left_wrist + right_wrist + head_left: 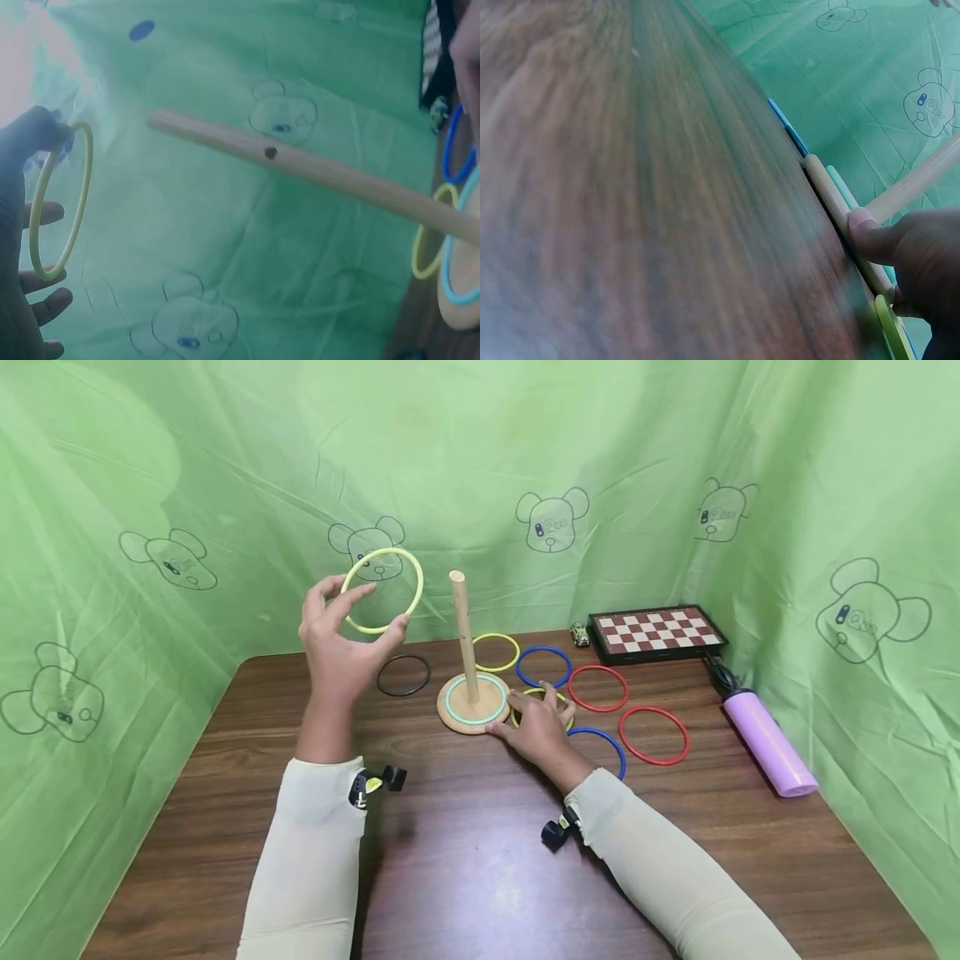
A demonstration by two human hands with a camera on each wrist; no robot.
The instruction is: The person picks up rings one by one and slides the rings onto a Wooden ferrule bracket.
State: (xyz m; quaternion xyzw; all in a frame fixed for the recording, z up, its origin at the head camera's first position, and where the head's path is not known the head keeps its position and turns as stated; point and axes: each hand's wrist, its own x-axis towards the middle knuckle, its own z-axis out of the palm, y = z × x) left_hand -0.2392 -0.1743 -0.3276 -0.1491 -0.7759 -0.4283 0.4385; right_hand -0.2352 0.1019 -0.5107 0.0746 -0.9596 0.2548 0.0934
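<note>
Plainly, the left hand (337, 639) pinches a yellow ring (420, 581); the right hand (540, 725), its grip unclear, partly hides another ring (534, 691).

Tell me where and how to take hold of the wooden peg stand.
I'd grip the slim, upright wooden peg around its middle, coming level from the near side, between the left hand and right hand. It's bare there; the thin turquoise ring lies lower, around its foot on the round wooden base.
</note>
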